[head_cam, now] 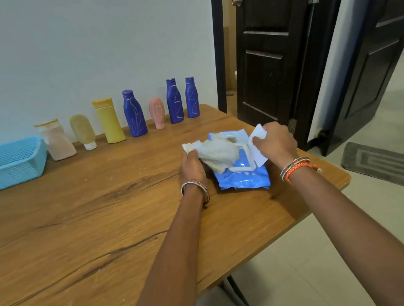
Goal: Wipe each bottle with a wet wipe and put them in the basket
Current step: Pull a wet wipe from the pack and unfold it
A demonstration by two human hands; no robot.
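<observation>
Left hand (pixel 192 163) pinched a wipe (pixel 217 150) from the pack (pixel 245 180); right hand (pixel 276 143) held its flap (pixel 257 132) near the tabletop's right edge; next, probably a bottle.

Seven bottles stand upright in a row along my table's far edge: a clear peach one (pixel 58 142), a tan tube (pixel 83 131), a yellow one (pixel 109 121), a large blue one (pixel 134 114), a small pink one (pixel 157 112) and two slim blue ones (pixel 174 102) (pixel 191 98). The light-blue mesh basket (pixel 3 167) sits far left. A crumpled white wet wipe (pixel 215 151) trails from the blue pack (pixel 241 175), right of centre.

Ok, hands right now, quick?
Left hand: pinching a wet wipe.
Right hand: gripping the pack's white lid flap.
</observation>
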